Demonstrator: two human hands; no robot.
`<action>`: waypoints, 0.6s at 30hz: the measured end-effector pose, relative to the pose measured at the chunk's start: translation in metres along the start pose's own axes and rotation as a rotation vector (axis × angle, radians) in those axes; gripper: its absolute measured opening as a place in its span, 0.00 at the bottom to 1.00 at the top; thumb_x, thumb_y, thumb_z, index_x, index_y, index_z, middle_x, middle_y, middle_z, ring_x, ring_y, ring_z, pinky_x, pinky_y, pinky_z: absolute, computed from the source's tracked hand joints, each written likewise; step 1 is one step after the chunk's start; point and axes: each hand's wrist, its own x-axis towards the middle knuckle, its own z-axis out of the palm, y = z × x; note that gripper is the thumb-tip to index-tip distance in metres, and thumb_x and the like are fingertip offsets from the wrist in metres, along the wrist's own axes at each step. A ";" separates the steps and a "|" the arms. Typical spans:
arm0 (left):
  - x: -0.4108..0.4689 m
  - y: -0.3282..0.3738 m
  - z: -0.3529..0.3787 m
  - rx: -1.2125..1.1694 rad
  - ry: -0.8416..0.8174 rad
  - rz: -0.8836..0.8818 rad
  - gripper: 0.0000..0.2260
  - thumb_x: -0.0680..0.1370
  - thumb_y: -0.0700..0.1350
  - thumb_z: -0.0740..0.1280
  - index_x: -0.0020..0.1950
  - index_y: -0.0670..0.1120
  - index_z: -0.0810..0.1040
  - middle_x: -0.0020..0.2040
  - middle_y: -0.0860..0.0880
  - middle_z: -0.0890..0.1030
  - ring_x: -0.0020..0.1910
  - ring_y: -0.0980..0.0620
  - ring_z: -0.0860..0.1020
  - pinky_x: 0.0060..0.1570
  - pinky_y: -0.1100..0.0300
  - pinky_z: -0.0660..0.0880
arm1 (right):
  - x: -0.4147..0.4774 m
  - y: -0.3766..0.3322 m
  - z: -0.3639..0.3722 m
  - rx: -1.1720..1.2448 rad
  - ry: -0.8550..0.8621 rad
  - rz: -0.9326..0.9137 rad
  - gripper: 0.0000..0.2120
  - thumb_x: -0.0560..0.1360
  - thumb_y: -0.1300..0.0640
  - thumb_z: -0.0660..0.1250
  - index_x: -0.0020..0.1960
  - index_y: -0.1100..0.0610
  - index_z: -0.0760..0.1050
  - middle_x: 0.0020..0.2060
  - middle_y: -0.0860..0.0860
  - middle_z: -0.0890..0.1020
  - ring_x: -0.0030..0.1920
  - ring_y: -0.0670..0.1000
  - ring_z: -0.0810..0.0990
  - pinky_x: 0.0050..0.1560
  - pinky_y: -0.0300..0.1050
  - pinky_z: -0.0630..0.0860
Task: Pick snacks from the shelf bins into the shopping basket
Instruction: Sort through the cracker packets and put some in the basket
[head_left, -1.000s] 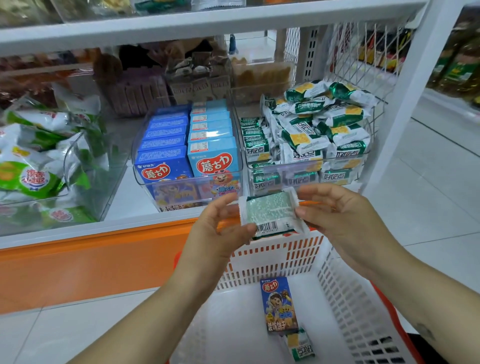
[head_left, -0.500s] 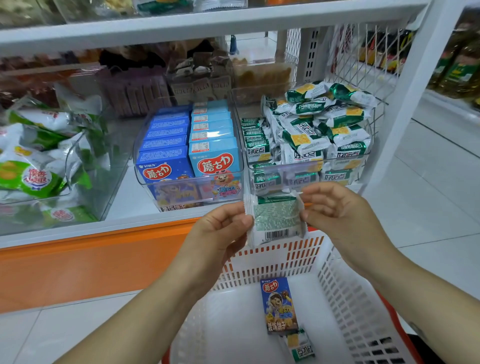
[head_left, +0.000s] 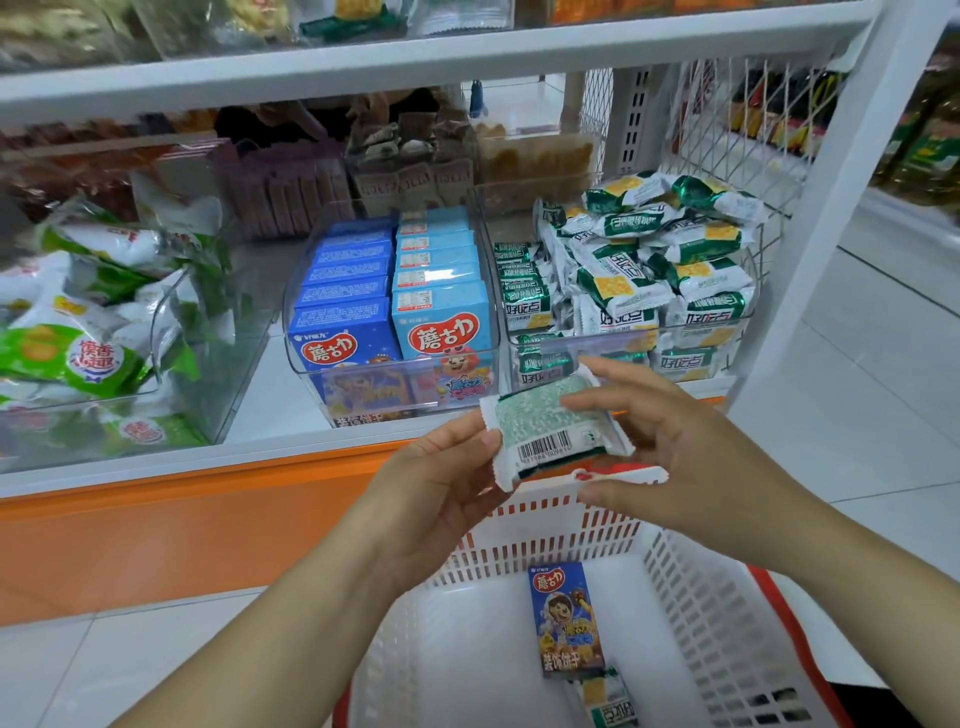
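Nearest, at the bottom: a white shopping basket (head_left: 701, 597), and inside it a dark blue box (head_left: 566, 618) lying flat, with a small green-and-white pack (head_left: 608, 701) touching its near end. Above the basket's far rim, held level between both hands: a snack pack (head_left: 550, 436), barcode side up. Gripped at its left edge by thumb and fingers of the left hand (head_left: 436, 483); pinched at its right end by the right hand (head_left: 691, 457), forefinger over the top, thumb beneath. Just behind, on the white shelf (head_left: 291, 405): a clear bin (head_left: 691, 358) heaped with matching green-and-white packs (head_left: 623, 280), beside it a clear bin of upright blue boxes (head_left: 441, 322), and further left some green bags (head_left: 78, 353). Farthest back, more bins, too blurred to tell apart.
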 end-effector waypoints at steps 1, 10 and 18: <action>0.000 0.000 0.002 -0.017 -0.005 -0.021 0.17 0.67 0.39 0.67 0.56 0.43 0.80 0.52 0.41 0.84 0.42 0.51 0.82 0.43 0.59 0.80 | 0.001 0.000 0.000 -0.049 0.035 -0.016 0.23 0.67 0.53 0.76 0.55 0.33 0.75 0.67 0.26 0.62 0.65 0.35 0.70 0.59 0.38 0.76; 0.009 0.036 0.030 1.100 0.060 0.594 0.11 0.72 0.58 0.66 0.54 0.66 0.74 0.53 0.59 0.79 0.52 0.62 0.78 0.55 0.63 0.75 | 0.016 -0.003 -0.029 -0.104 0.178 0.064 0.10 0.70 0.49 0.72 0.50 0.38 0.78 0.39 0.49 0.84 0.36 0.50 0.81 0.40 0.48 0.79; 0.045 0.080 0.065 1.547 -0.080 0.785 0.12 0.75 0.49 0.70 0.58 0.56 0.76 0.45 0.64 0.75 0.44 0.66 0.73 0.42 0.77 0.65 | 0.066 -0.009 -0.065 -0.169 0.239 -0.004 0.17 0.67 0.39 0.69 0.44 0.52 0.78 0.38 0.49 0.82 0.39 0.50 0.82 0.46 0.52 0.80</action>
